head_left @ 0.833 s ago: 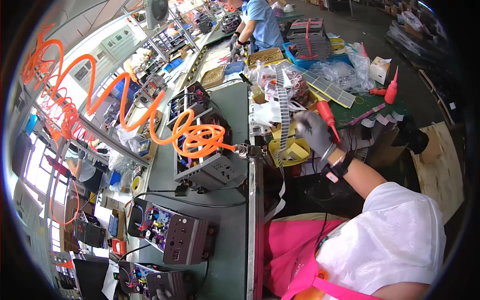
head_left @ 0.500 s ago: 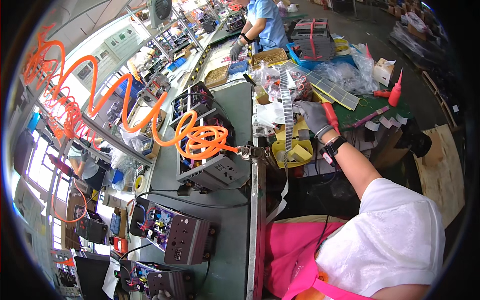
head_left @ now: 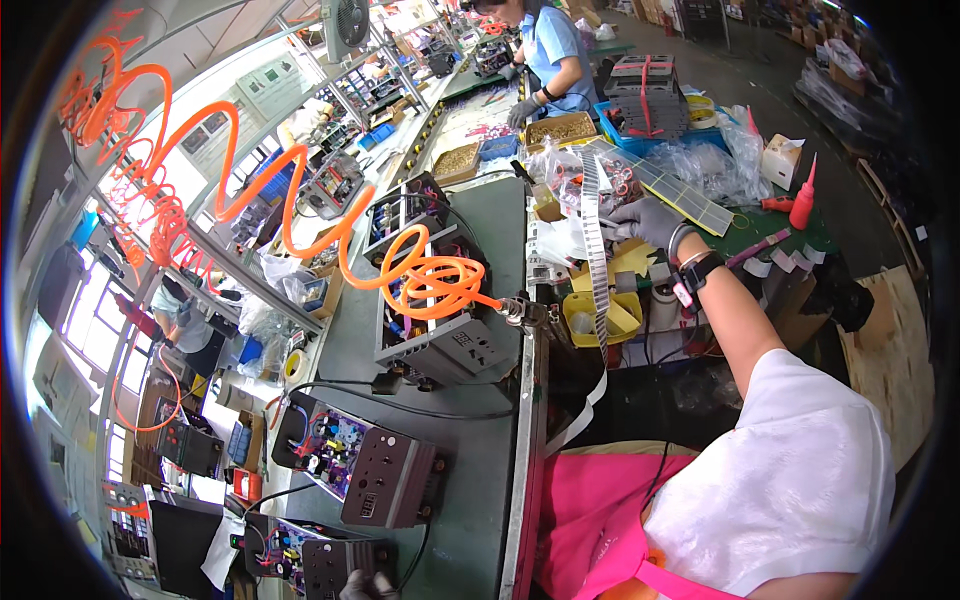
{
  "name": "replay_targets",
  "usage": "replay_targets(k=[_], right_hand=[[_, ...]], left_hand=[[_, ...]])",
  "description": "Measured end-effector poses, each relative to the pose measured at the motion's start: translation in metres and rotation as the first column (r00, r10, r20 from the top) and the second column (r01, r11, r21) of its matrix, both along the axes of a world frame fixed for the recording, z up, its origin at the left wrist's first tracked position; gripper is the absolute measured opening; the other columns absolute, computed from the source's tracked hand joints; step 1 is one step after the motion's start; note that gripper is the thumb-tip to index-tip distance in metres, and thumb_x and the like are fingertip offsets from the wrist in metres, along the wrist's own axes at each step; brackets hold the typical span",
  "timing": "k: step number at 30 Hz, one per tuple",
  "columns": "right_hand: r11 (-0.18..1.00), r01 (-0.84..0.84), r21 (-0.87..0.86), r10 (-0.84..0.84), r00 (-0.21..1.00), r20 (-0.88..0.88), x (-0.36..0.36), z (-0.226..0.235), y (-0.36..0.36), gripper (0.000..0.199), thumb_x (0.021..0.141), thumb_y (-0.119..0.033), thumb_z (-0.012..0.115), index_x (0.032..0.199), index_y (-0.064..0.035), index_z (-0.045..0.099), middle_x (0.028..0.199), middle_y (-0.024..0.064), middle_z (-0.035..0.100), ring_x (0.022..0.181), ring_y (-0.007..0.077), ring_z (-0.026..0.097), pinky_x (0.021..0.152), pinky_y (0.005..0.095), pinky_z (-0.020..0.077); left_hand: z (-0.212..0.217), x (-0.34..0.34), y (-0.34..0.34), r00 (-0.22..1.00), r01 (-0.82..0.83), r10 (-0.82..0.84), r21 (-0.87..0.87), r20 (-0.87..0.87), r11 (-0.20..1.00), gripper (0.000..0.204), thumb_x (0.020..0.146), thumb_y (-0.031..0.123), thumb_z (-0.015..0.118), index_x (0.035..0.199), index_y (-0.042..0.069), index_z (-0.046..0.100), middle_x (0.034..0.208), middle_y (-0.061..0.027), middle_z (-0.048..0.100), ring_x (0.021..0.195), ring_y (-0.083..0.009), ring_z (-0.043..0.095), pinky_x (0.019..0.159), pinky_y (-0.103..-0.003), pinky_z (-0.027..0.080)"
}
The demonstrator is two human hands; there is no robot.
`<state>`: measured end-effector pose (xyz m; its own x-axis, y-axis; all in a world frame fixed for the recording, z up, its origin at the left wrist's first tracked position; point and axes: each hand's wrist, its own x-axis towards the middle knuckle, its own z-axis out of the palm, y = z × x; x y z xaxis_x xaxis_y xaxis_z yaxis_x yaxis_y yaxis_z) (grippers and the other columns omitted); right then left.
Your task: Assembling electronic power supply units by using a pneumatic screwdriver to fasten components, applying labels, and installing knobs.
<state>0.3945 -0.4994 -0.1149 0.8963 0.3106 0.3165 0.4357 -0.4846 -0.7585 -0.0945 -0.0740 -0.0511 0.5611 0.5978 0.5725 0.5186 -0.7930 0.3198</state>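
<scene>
My right hand (head_left: 648,224), in a grey glove, reaches over the cluttered side bench on the right. Its fingers stretch toward a long white strip of printed labels (head_left: 592,225) and small papers; no object shows clearly in them. At the lower edge my left hand (head_left: 368,586), also gloved, shows only its fingers, extended against the front panel of the nearest dark electronic unit (head_left: 335,568). That unit's case is open, with a circuit board (head_left: 285,548) exposed. A second open unit (head_left: 385,478) stands just beyond it.
A coiled orange air hose (head_left: 430,285) hangs over more units (head_left: 450,350) on the green bench. A yellow bin (head_left: 612,325), a blue crate (head_left: 640,143) and a red bottle (head_left: 803,205) stand on the right. Farther off, a person in blue (head_left: 555,60) works.
My right hand shifts off a red object that showed beside it; that object is out of sight now. The view has swung slightly. My left fingers show more at the unit's edge.
</scene>
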Motion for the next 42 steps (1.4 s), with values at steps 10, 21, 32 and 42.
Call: replay_targets(k=[10,21,32,42], right_hand=[[0.978,0.205,-0.047,-0.192,0.962,0.196,0.024,-0.016,-0.001,0.025,0.08,-0.013,0.068,0.103,-0.0032,0.068,0.098,0.0106,0.07,0.09,0.0223,0.066,0.08,0.0312,0.0502],[0.785,0.593,0.18,-0.564,0.562,0.605,0.008,-0.007,-0.016,0.02,0.084,-0.016,0.059,0.102,-0.0089,0.062,0.087,0.0171,0.064,0.08,0.0383,0.06,0.069,0.0437,0.0484],[0.914,0.342,-0.218,-0.242,0.892,0.382,-0.017,-0.027,0.003,0.018,0.087,-0.018,0.051,0.099,-0.0068,0.059,0.087,0.0212,0.062,0.082,0.0396,0.06,0.071,0.0454,0.0483],[0.836,0.318,0.447,-0.222,0.941,-0.255,-0.033,-0.027,0.011,0.034,0.097,-0.024,0.045,0.123,-0.0022,0.052,0.096,0.0132,0.066,0.055,0.0175,0.066,0.043,0.0274,0.0507]], left_hand=[[-0.029,0.026,-0.07,0.881,0.473,-0.456,-0.232,0.127,0.85,0.023,0.083,0.015,0.069,0.101,0.002,0.062,0.087,-0.0112,0.06,0.076,-0.025,0.059,0.065,-0.033,0.048],[-0.068,0.041,-0.113,0.828,0.56,-0.453,-0.507,0.329,0.655,0.023,0.083,0.011,0.067,0.103,0.001,0.061,0.09,-0.0137,0.063,0.082,-0.0248,0.061,0.075,-0.033,0.05],[-0.07,0.059,-0.141,0.787,0.594,-0.557,-0.568,0.265,0.569,0.019,0.084,0.01,0.065,0.1,0.001,0.061,0.091,-0.0144,0.064,0.086,-0.0287,0.062,0.079,-0.035,0.049],[-0.077,0.06,-0.151,0.797,0.56,-0.532,-0.68,0.286,0.473,0.019,0.087,0.008,0.062,0.104,0.0,0.06,0.097,-0.0136,0.063,0.092,-0.025,0.06,0.084,-0.033,0.047]])
